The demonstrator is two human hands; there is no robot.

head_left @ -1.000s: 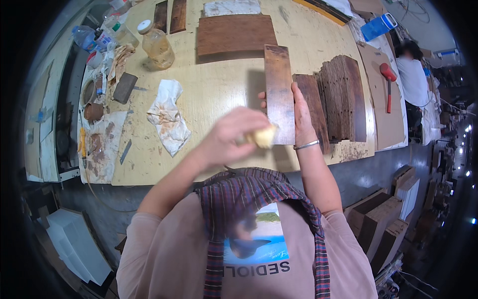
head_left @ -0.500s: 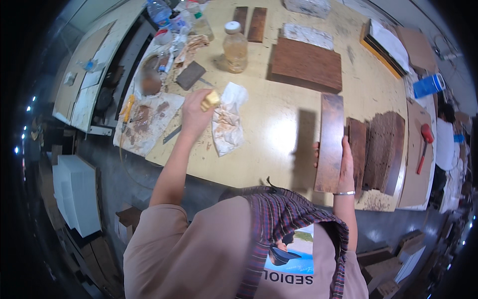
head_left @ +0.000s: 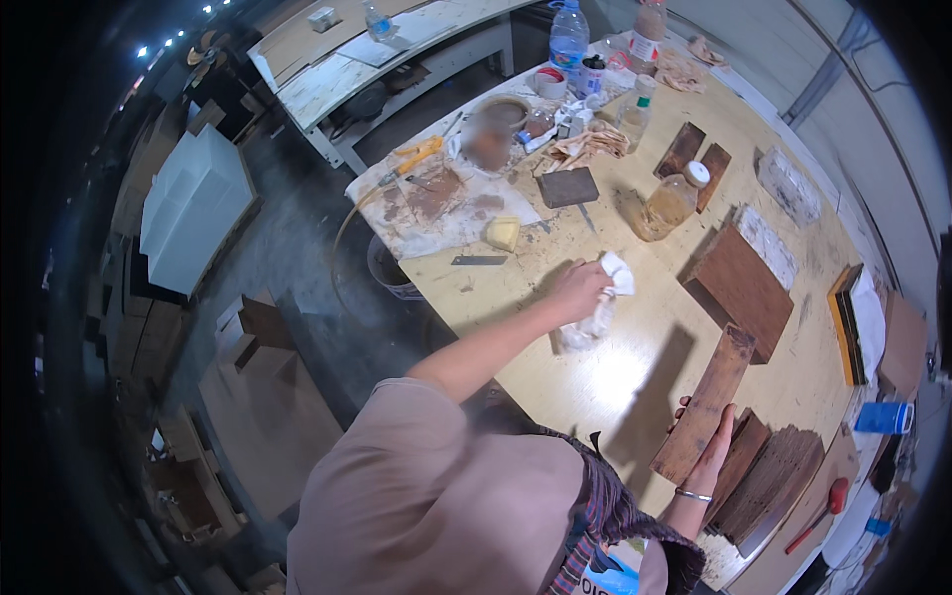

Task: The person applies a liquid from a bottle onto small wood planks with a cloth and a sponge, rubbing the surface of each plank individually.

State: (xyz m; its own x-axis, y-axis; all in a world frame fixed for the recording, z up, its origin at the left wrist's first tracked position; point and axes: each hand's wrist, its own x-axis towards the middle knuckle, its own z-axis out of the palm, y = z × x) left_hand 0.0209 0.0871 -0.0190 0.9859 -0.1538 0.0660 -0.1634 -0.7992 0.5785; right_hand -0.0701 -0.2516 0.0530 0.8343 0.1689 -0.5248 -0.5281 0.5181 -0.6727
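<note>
White rag (head_left: pixel 598 302) mid-table (head_left: pixel 555 382), left hand (head_left: pixel 580 291) fingers closed on it. Right hand (head_left: pixel 709 451) at 5 o'clock from the rag, fingers wrapped round a long wood plank (head_left: pixel 706 405), propped upright. Plank stack (head_left: pixel 769 476) just beside. Yellow sponge (head_left: pixel 503 233) at 10 o'clock, amber jar (head_left: pixel 677 198) at 1 o'clock.

One white rag (head_left: pixel 600 302), one yellow sponge (head_left: pixel 503 233), one amber jar (head_left: pixel 675 200). Far off, two clear plastic bottles (head_left: pixel 568 38). Near right, one red-handled tool (head_left: pixel 818 514).
</note>
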